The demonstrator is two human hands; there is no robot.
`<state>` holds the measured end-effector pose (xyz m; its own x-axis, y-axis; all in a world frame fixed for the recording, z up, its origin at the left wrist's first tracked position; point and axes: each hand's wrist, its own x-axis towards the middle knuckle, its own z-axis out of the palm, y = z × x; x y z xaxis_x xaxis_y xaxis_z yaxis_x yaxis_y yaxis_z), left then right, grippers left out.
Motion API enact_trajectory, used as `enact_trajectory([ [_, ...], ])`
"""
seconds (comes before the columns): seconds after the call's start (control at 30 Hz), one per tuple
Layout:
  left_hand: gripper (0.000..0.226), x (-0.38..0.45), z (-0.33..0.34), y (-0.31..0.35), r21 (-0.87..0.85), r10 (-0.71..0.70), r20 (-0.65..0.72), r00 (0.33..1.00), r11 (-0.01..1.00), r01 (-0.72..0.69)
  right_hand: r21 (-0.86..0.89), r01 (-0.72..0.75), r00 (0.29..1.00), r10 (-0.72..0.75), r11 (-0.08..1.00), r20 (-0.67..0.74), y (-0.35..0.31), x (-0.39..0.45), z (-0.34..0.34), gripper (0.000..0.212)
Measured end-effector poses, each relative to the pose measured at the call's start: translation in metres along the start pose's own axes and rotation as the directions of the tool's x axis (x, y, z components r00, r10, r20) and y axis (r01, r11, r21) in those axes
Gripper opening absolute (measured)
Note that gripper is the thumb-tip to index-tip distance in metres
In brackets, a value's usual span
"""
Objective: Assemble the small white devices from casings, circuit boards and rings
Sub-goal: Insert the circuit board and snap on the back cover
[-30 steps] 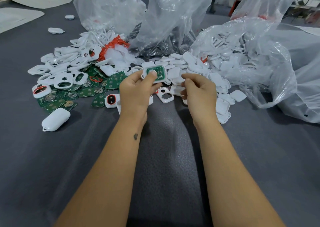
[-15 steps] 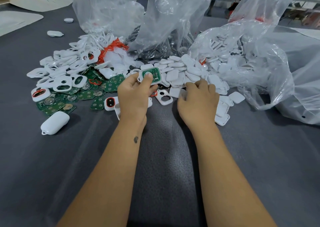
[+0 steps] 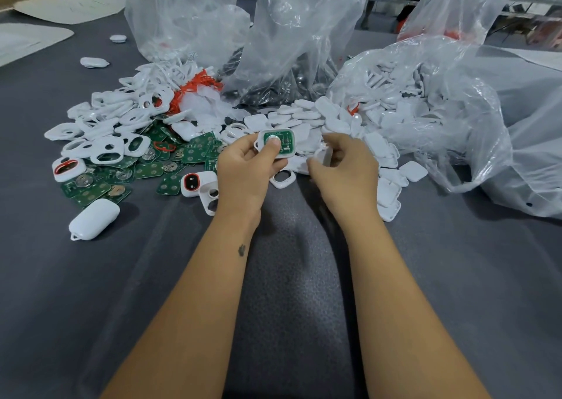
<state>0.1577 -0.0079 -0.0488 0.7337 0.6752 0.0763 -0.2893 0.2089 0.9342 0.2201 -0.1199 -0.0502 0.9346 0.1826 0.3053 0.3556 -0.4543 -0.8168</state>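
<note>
One white rounded casing half with a green circuit board seated in it (image 3: 278, 143) sits pinched in the left hand (image 3: 246, 172), thumb pressing its centre — beside it, the right hand (image 3: 345, 170) has just lifted a blurred white cover piece (image 3: 323, 154) off the loose white cover pile (image 3: 307, 118), ready, likely, for closing.

White casings (image 3: 307, 115), green circuit boards (image 3: 149, 170), orange-red rings (image 3: 194, 87), grey table (image 3: 289, 307)

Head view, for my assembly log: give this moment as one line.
left hand: holds casing, thumb on board | right hand: holds white part | parts apart
</note>
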Motion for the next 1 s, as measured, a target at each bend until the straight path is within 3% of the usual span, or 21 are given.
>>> enact_trajectory([
  [0.07, 0.012, 0.000, 0.000, 0.000, -0.005, -0.003, -0.003, 1.000, 1.000, 0.003, 0.231, -0.071, 0.997, 0.074, 0.970, -0.006, -0.004, 0.000, -0.001, 0.047],
  [0.13, 0.013, 0.000, 0.000, 0.000, -0.009, -0.005, -0.001, 1.000, 1.000, 0.005, 0.469, -0.140, 0.990, 0.140, 0.872, 0.034, -0.006, 0.000, -0.001, 0.045],
  [0.27, 0.014, -0.001, 0.001, 0.001, -0.006, -0.008, 0.001, 1.000, 1.000, 0.008, 0.669, -0.160, 0.986, 0.145, 0.726, 0.078, -0.008, 0.002, -0.001, 0.040],
  [0.43, 0.013, 0.000, 0.001, 0.001, -0.007, -0.007, 0.006, 1.000, 1.000, 0.007, 0.710, -0.151, 0.989, 0.114, 0.688, 0.099, -0.009, 0.002, -0.001, 0.035],
  [0.77, 0.011, -0.001, 0.002, 0.000, -0.028, -0.010, 0.040, 0.999, 1.000, 0.011, 0.874, -0.248, 0.958, 0.239, 0.418, 0.158, -0.015, 0.003, -0.007, 0.013],
  [1.0, 0.009, -0.001, 0.003, 0.002, -0.033, -0.065, 0.053, 0.997, 0.997, 0.066, 0.815, -0.199, 0.979, 0.149, 0.544, 0.140, -0.016, 0.001, -0.010, 0.013],
])
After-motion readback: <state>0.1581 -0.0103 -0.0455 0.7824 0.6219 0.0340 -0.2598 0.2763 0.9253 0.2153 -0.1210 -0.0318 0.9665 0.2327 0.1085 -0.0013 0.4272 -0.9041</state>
